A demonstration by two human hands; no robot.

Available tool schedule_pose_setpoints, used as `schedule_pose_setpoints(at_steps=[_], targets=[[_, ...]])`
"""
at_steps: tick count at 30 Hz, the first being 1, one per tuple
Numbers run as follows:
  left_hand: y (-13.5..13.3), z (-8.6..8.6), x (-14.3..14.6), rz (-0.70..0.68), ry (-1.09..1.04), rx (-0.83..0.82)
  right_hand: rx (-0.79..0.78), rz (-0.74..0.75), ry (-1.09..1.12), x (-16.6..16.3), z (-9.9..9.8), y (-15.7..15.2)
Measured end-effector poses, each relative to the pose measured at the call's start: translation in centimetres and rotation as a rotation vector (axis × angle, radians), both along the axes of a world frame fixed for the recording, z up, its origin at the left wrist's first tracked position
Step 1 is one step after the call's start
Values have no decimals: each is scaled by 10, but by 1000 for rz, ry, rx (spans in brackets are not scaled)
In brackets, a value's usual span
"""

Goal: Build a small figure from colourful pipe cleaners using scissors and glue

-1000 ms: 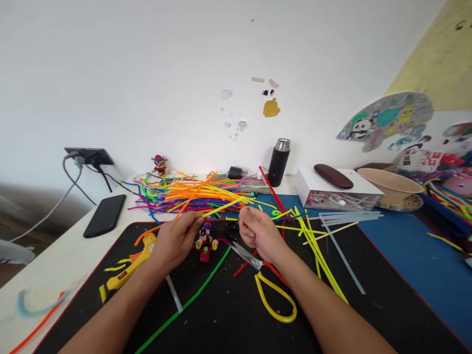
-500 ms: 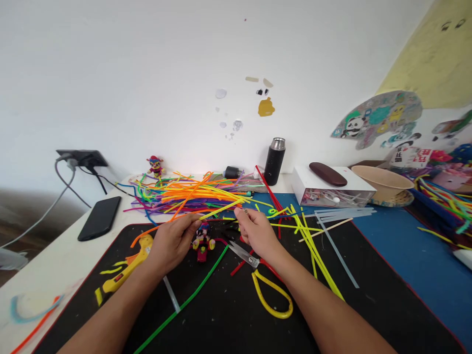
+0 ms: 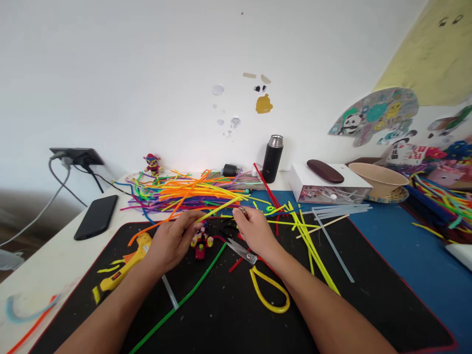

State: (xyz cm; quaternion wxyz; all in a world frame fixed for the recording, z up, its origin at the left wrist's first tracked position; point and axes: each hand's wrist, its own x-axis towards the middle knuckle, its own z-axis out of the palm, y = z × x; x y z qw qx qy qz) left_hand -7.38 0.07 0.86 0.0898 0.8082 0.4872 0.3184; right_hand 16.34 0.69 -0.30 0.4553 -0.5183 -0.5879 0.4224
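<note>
My left hand (image 3: 172, 240) pinches a yellow pipe cleaner (image 3: 220, 208) that slants up to the right over the black mat (image 3: 228, 314). Just to its right, my right hand (image 3: 253, 230) is closed, fingertips pinched on a tiny thing I cannot make out. Between the hands stands a small red and black pipe-cleaner figure (image 3: 201, 241). Small scissors (image 3: 239, 250) with a yellow loop handle (image 3: 268, 294) lie under my right wrist. A green pipe cleaner (image 3: 184, 297) runs across the mat.
A heap of coloured pipe cleaners (image 3: 191, 191) lies behind the hands. A yellow glue gun (image 3: 123, 263) and a phone (image 3: 95, 216) are at the left. A black flask (image 3: 272, 158), a white box (image 3: 330, 189) and a bowl (image 3: 379, 179) stand at the back right.
Both hands have edged slightly forward and closer together near the figure; the view has shifted a little. The grips look unchanged.
</note>
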Motion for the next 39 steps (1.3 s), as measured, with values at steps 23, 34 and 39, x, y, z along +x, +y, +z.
schedule_pose_setpoints(at_steps=[23, 34, 39], targets=[[-4, 9, 4, 18, -72, -27, 4, -18, -57, -1, -1, 0], [-3, 8, 3, 17, -124, -133, 71, -13, -130, -3, 2, -3], [-2, 8, 3, 9, -150, -173, 59, -6, -112, -3, 2, -3]])
